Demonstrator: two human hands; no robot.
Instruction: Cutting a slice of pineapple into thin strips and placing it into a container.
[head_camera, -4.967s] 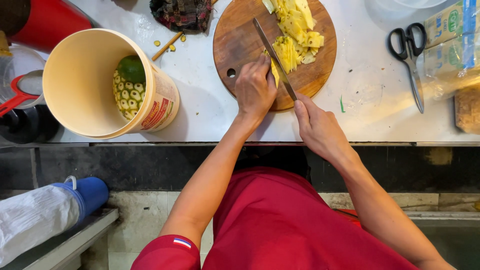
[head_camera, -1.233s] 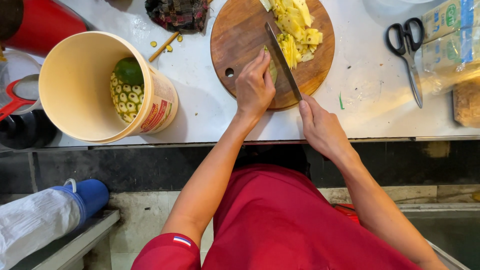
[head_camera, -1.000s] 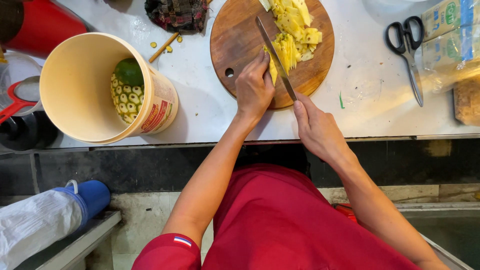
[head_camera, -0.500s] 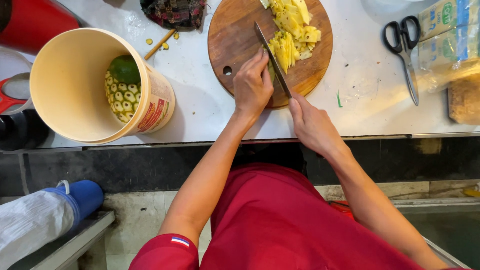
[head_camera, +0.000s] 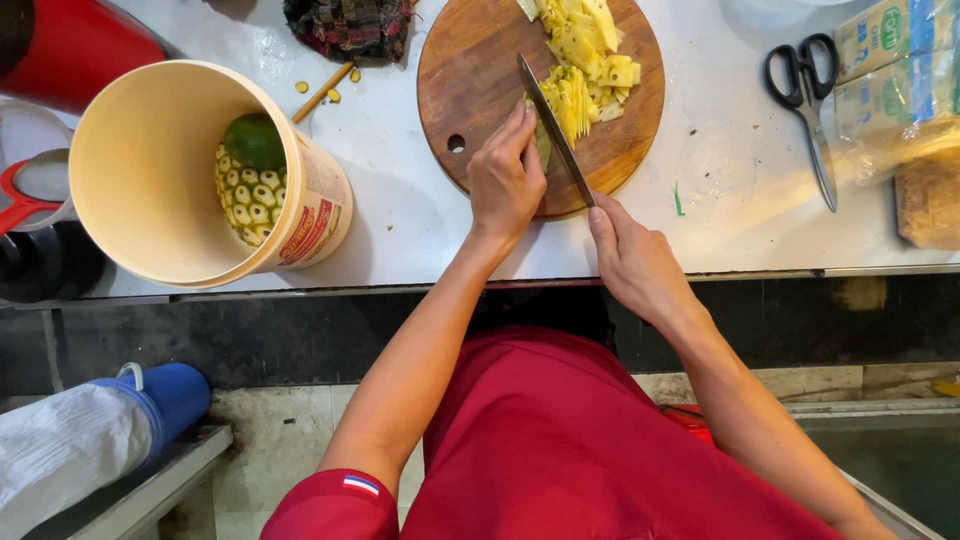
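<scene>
Slicing pineapple (head_camera: 578, 92) on the board (head_camera: 480, 90): right hand (head_camera: 635, 262) clamped on the knife (head_camera: 555, 130), left hand (head_camera: 505, 180) pressing the fruit, fingers together.

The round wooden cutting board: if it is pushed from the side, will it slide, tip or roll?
The cutting board lies flat on the white counter, so it would probably slide, not roll. Its near edge sits close to the counter's front, so a pull toward the person might tip it. The left hand pressing down likely steadies it.

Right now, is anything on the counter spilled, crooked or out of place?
Small things only: a few yellow scraps lie loose on the counter beside the bucket, and the cutting board juts slightly over the counter's front edge.
</scene>
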